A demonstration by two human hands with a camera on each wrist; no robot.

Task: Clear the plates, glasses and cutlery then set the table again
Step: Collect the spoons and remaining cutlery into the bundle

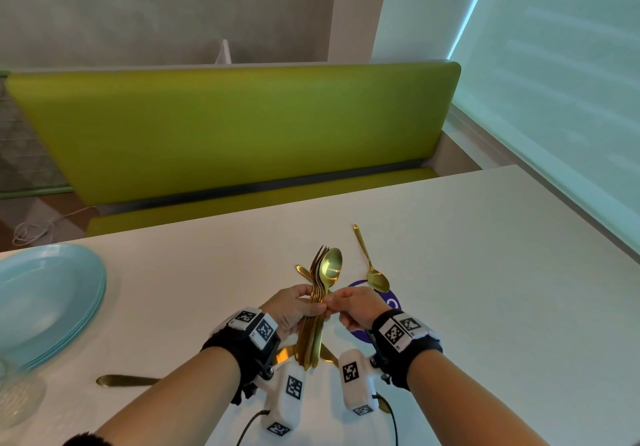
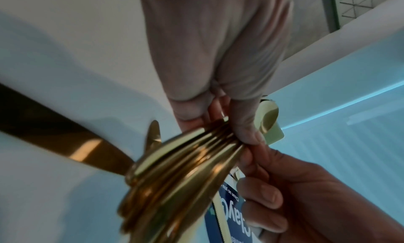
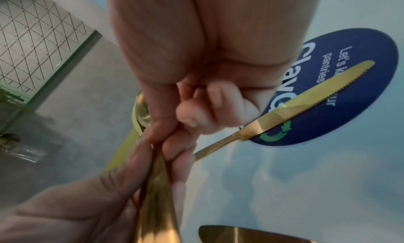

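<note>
A bundle of gold cutlery (image 1: 317, 310), several forks with a spoon on top, stands above the white table (image 1: 485, 272). My left hand (image 1: 310, 303) grips the handles from the left. My right hand (image 1: 335, 304) pinches the same handles from the right. In the left wrist view the handles (image 2: 186, 169) fan out under my left fingers (image 2: 247, 126). In the right wrist view thumb and forefinger pinch the handles (image 3: 155, 195). A loose gold spoon (image 1: 372, 269) lies just beyond my right hand. One gold knife (image 3: 306, 100) lies across a blue sticker (image 3: 360, 94).
A stack of pale blue plates (image 1: 45, 300) sits at the table's left, with a clear glass (image 1: 17, 400) in front of it. Another gold knife (image 1: 124, 380) lies near the front left. A green bench (image 1: 225, 133) faces me; a window blind (image 1: 554, 81) runs along the right.
</note>
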